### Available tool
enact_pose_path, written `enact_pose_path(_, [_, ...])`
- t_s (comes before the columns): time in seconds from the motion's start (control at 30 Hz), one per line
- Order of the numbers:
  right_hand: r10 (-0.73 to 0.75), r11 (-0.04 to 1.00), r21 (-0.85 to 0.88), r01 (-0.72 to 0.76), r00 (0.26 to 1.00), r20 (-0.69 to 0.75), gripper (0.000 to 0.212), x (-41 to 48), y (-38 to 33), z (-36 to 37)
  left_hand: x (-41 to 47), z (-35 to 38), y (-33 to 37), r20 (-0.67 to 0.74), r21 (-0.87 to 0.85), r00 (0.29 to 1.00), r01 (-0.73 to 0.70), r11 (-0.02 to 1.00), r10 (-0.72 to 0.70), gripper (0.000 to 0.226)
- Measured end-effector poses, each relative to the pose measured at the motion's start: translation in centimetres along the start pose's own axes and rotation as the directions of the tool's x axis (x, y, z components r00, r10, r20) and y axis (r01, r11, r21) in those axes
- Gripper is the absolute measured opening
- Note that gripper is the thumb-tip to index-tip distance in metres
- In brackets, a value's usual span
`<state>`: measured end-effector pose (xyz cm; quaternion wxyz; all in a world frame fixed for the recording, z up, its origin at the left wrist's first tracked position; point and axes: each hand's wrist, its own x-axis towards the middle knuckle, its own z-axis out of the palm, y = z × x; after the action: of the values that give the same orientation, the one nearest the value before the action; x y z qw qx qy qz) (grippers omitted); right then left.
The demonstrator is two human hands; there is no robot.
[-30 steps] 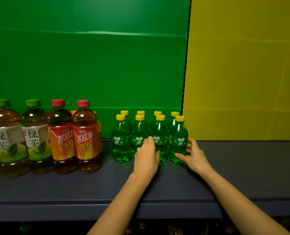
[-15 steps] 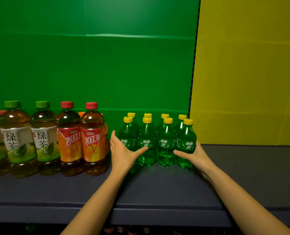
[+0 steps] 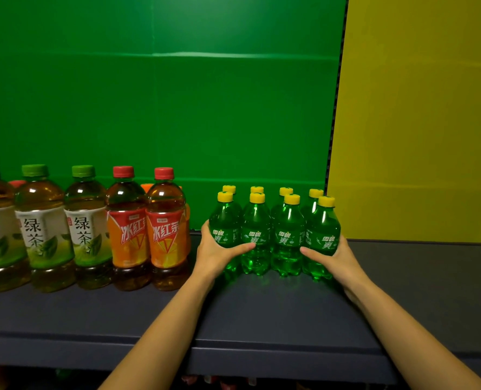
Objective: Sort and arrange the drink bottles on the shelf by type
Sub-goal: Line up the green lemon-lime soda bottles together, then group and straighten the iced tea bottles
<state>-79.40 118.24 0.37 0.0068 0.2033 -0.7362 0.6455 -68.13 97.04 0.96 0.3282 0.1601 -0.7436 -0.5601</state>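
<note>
The small green bottles (image 3: pixel 287 235) stand in the middle of the frame on the dark shelf (image 3: pixel 261 319), four in front and four behind, all upright, yellow-capped and packed side by side. I clasp the block from both ends. My left hand (image 3: pixel 216 254) curls round the leftmost front bottle, thumb lying across its label and reaching the next bottle. My right hand (image 3: pixel 336 257) wraps the rightmost front bottle the same way, thumb across the front. The fingers of both hands go behind the bottles and I cannot see them. The plastic is green, so I cannot tell the colour of the drink inside.

To the left, close to my left hand, stand two red-capped tea bottles (image 3: pixel 164 232) with orange-red labels and dark amber liquid. Further left are three green-capped tea bottles (image 3: pixel 45 229) holding paler, yellowish tea; the outermost is cut off by the left edge of the frame. An orange cap (image 3: pixel 146 187) peeps out behind the red-capped pair, its bottle hidden.

A green backdrop (image 3: pixel 160 108) fills the upper left and a yellow panel (image 3: pixel 416 122) the upper right. Along the bottom edge, below the shelf, there are dim shapes too dark to make out.
</note>
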Motion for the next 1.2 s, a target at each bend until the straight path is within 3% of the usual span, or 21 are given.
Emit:
enact_pose_path(0.17, [-0.102, 0.969, -0.236, 0.069, 0.986, -0.132, 0.093, -1.7, -1.8, 0.0, -1.9, -1.0, 0.4, -0.027, 0.218, 0.992, -0.112, 0.969, 0.121, 0.103])
enact_pose_path(0.27, [-0.356, 0.888, -0.383, 0.255, 0.907, -0.223, 0.08, -4.5, -3.7, 0.6, -4.6, -2.3, 1.1, -0.01, 0.321, 0.972, -0.219, 0.921, 0.234, 0.085])
enact_pose_path(0.37, [-0.509, 0.837, -0.346, 0.424, 0.836, -0.207, 0.062, -6.8, -5.7, 2.2, -6.9, -4.9, 1.4, -0.041, 0.342, 0.929, -0.333, 0.879, 0.368, 0.05])
enact_pose_path(0.43, [-0.512, 0.843, -0.279, 0.461, 0.847, -0.147, 0.055, -7.7, -6.8, 3.9, -7.7, -7.2, 1.3, -0.093, 0.338, 0.908, -0.358, 0.87, 0.409, 0.029])
enact_pose_path(0.53, [-0.498, 0.855, -0.199, 0.479, 0.865, -0.057, 0.05, -8.5, -8.2, 7.3, -7.9, -11.1, 1.2, -0.207, 0.355, 0.881, -0.338, 0.872, 0.426, 0.02])
enact_pose_path(0.67, [-0.533, 0.835, -0.148, 0.53, 0.846, 0.021, 0.049, -8.6, -9.3, 12.3, -6.7, -15.7, 0.8, -0.296, 0.375, 0.852, -0.313, 0.873, 0.433, 0.026])
enact_pose_path(0.8, [-0.507, 0.852, -0.105, 0.513, 0.858, 0.079, 0.055, -8.4, -9.9, 17.3, -4.8, -18.1, -0.1, -0.245, 0.388, 0.879, -0.298, 0.872, 0.41, 0.048])
enact_pose_path(1.07, [-0.248, 0.968, -0.001, 0.253, 0.95, 0.191, 0.096, -7.7, -9.2, 23.7, -4.2, -17.8, -1.2, -0.094, 0.301, 0.902, -0.378, 0.876, 0.422, 0.076])
enact_pose_path(1.2, [-0.171, 0.981, -0.071, 0.183, 0.974, 0.149, 0.07, -7.8, -8.2, 24.3, -4.5, -16.9, -1.3, -0.086, 0.287, 0.917, -0.352, 0.891, 0.39, 0.083])
